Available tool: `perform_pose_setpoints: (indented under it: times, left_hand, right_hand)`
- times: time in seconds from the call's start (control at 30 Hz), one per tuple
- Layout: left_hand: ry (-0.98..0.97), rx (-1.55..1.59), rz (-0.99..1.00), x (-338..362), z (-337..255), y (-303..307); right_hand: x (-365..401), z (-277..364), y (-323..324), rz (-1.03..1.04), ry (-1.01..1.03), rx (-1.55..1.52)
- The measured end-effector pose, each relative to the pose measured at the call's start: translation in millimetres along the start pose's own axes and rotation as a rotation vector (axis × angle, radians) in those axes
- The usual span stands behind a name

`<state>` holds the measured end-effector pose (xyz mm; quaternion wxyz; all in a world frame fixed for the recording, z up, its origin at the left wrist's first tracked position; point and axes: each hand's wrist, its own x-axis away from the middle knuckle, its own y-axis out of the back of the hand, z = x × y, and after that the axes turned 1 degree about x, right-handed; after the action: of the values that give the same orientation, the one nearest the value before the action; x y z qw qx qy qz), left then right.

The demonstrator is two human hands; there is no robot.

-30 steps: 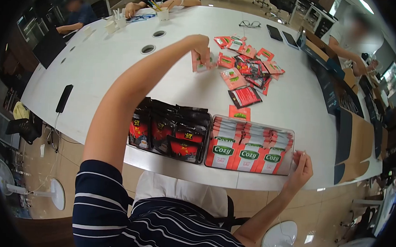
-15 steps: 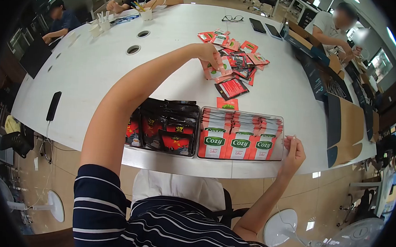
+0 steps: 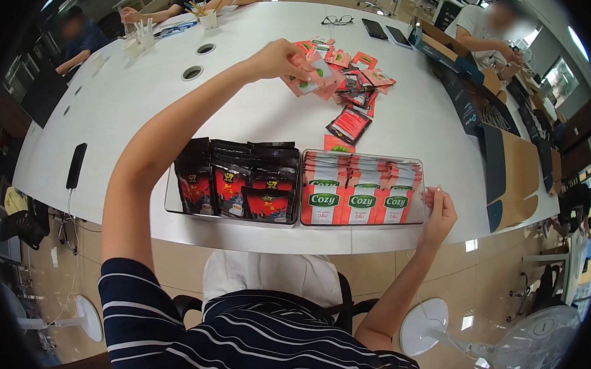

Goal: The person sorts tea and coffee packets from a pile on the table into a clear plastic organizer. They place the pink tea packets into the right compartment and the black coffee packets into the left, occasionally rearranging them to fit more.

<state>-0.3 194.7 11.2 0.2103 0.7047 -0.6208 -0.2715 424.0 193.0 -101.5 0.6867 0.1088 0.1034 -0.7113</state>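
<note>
My left hand [image 3: 285, 60] is closed on several pink Cozy tea sachets [image 3: 312, 80], lifted at the left side of a loose pile. Red and pink sachets [image 3: 380, 77] and black-and-red packets [image 3: 350, 124] make up that pile. In front of me, a clear tray [image 3: 367, 226] holds upright Cozy sachets [image 3: 363, 201] in rows. Its right wall is touched by my right hand [image 3: 441, 211], whose fingers are curled there. To the left, a second clear tray [image 3: 232, 220] contains black-and-red coffee packets [image 3: 268, 205]. One pink sachet [image 3: 340, 144] lies just behind the Cozy tray.
Eyeglasses [image 3: 337, 20] and two phones [image 3: 374, 29] [image 3: 399, 36] lie at the back. Open cardboard boxes [image 3: 510, 169] line the right side. Cups [image 3: 208, 21] stand back left; a cabled black phone [image 3: 77, 166] lies left. Other people sit around the table.
My left hand has drawn the pink sachets up and left, away from the pile. My right hand stays at the tray's right side. The whole view has shifted slightly.
</note>
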Motion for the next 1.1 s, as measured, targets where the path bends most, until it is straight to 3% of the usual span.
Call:
perform_pose_setpoints:
  times: [0.13,0.2,0.33,0.4,0.47,0.6,0.73,0.83,0.97,1.1]
  left_hand:
    - [-0.243,-0.077,-0.214,66.8,-41.3,8.9]
    - [-0.466,-0.223,-0.326,102.5,-51.2,11.5]
    - [-0.702,-0.572,-0.522,169.4,-76.3,10.2]
    - [-0.928,-0.860,-0.586,193.4,-78.1,13.2]
    - [-1.016,-0.948,-0.626,207.7,-73.2,8.6]
    - [-1.115,-0.970,-0.598,221.3,-67.1,5.6]
    - [-1.255,-0.983,-0.533,228.4,-67.6,-0.8]
    - [-1.347,-0.947,-0.481,234.5,-69.9,-8.9]
    - [-1.307,-0.922,-0.473,252.9,-62.9,-12.5]
    - [-1.166,-0.879,-0.541,269.2,-48.8,-12.1]
  right_hand:
    - [-1.2,-4.5,2.9,-0.004,0.013,-0.007]
    - [-0.1,-2.9,1.0,-0.029,0.006,0.006]
    - [2.3,4.3,-2.4,-0.167,0.077,0.027]
    - [8.8,8.7,-6.5,-0.317,0.241,0.103]
    - [20.9,26.9,-16.9,-0.470,0.391,0.167]
    - [52.5,78.0,-56.7,-0.394,0.584,0.154]
    - [70.3,127.4,-105.0,0.374,0.779,0.145]
    - [79.6,155.3,-141.1,0.615,0.584,0.139]
    - [73.4,153.2,-148.6,1.052,0.228,0.117]
    - [70.9,143.4,-152.1,1.152,0.357,0.075]
